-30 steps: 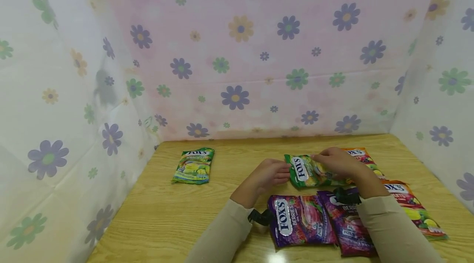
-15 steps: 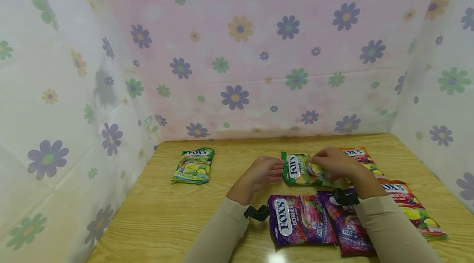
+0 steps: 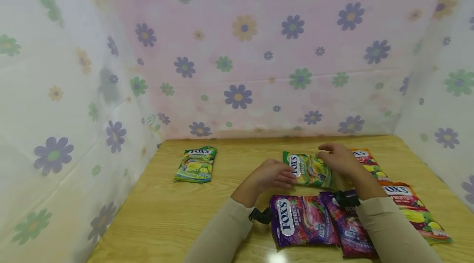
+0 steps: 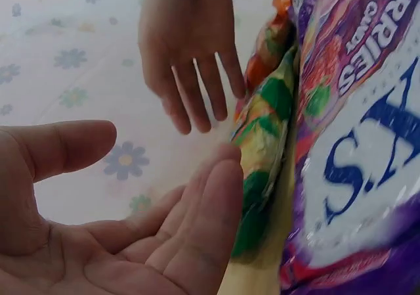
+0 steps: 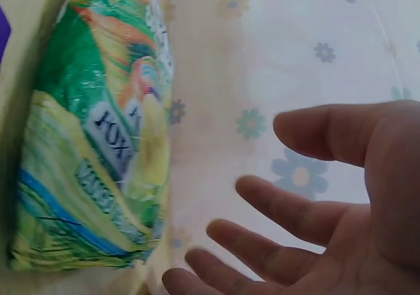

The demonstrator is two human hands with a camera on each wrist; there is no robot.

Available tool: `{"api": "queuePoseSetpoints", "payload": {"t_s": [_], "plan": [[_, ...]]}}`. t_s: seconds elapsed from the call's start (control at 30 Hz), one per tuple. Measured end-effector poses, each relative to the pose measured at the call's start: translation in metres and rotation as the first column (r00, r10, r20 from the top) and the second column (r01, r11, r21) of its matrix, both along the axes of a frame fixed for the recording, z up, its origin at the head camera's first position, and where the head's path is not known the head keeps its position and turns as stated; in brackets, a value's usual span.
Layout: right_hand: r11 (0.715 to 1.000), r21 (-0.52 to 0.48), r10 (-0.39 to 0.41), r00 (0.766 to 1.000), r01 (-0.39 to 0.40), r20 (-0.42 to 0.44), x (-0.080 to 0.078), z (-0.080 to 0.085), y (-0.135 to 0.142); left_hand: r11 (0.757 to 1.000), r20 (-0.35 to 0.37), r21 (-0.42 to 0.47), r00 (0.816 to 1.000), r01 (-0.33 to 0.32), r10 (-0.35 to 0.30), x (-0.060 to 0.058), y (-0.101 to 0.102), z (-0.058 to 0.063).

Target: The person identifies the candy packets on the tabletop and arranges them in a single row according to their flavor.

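Note:
A green Fox's candy bag (image 3: 309, 174) lies on the table between my two hands, its logo end toward the left. My left hand (image 3: 272, 175) is beside that logo end, overlapping its corner in the head view; its thumb and fingers (image 4: 210, 223) are spread with nothing gripped. Over the bag's other end hovers my right hand (image 3: 341, 162). In the right wrist view this hand's fingers (image 5: 282, 209) are spread, and a gap shows between them and the green bag (image 5: 98, 137). Two purple berries candy bags (image 3: 303, 219) lie in front of it, one partly under the right forearm.
Another green candy bag (image 3: 197, 165) lies alone at the table's far left. Two orange-red fruits candy bags, one nearer (image 3: 412, 209) and one farther back (image 3: 368, 162), are on the right. Flowered cloth (image 3: 237, 49) walls the table (image 3: 166, 213) at the back and sides.
The green bag between my hands slid a little left, then stayed. My right hand has since come off it, up and right. My left hand first shifted left, then back right to the bag.

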State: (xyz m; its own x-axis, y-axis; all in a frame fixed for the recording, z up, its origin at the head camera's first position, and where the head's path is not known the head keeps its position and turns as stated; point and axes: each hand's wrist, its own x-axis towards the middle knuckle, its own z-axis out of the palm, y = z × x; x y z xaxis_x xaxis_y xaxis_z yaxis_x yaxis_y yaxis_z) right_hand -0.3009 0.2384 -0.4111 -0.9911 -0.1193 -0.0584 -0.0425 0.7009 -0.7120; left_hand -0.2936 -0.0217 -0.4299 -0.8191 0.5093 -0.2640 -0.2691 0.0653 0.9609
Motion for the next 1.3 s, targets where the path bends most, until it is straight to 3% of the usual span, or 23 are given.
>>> {"api": "queuePoseSetpoints", "payload": {"t_s": [0.13,0.3,0.6,0.77,1.0,1.2,1.3], "plan": [[0.998,-0.064,-0.005,0.999,0.007,0.034,-0.002,-0.005,0.004,0.998,0.073,0.003,0.995,0.063,-0.063,0.004,0.007,-0.003],[0.996,-0.088,0.017,0.998,-0.012,0.064,-0.005,-0.011,0.008,0.995,0.078,-0.033,0.993,0.089,-0.086,0.006,0.009,-0.006],[0.997,-0.053,0.056,0.994,-0.051,0.093,-0.008,-0.016,0.01,0.998,0.061,-0.056,0.998,0.019,-0.015,0.001,0.007,-0.008],[0.994,0.046,0.093,0.992,-0.097,0.082,-0.004,-0.014,0.008,0.998,0.036,-0.065,0.999,0.004,-0.001,-0.002,0.004,-0.01],[0.98,0.171,0.091,0.992,-0.105,0.089,-0.001,-0.011,0.004,0.996,0.024,-0.081,0.999,-0.035,0.037,-0.005,0.002,-0.01],[0.972,0.204,0.099,0.992,-0.114,0.083,-0.001,-0.012,0.004,0.988,0.006,-0.091,0.992,-0.128,0.13,-0.005,0.0,-0.009],[0.977,0.181,0.101,0.993,-0.112,0.068,-0.002,-0.014,0.004,0.989,0.001,-0.1,0.994,-0.111,0.111,-0.006,0.0,-0.01]]}}
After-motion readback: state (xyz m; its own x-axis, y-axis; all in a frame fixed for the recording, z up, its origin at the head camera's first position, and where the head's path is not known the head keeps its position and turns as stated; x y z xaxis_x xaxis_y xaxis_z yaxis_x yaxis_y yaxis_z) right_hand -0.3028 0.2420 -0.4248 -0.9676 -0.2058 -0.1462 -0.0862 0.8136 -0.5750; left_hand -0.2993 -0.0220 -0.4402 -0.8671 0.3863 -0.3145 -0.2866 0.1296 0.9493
